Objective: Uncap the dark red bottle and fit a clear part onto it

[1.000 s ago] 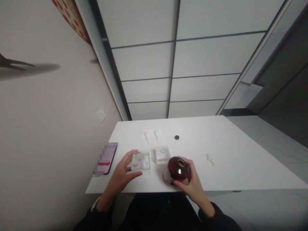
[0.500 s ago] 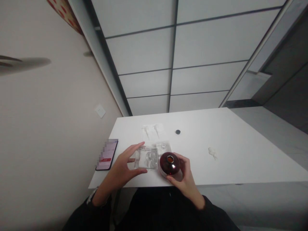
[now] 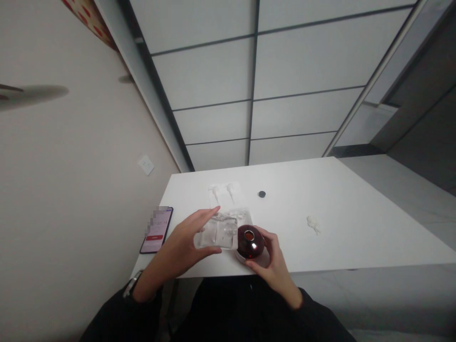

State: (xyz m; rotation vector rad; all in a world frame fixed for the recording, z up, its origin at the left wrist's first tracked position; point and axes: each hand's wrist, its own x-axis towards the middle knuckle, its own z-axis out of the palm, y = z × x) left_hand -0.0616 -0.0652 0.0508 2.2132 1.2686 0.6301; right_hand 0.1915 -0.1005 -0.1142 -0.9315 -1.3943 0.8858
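while the left hand (image 3: 185,242) grips a clear plastic tray (image 3: 216,233), the right hand (image 3: 272,261) clasps a dark red bottle (image 3: 250,242) on the white table (image 3: 356,232).

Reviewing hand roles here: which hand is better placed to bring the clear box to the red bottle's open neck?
Left, probably. The left hand holds the clear box beside the red bottle; the right hand steadies that bottle.
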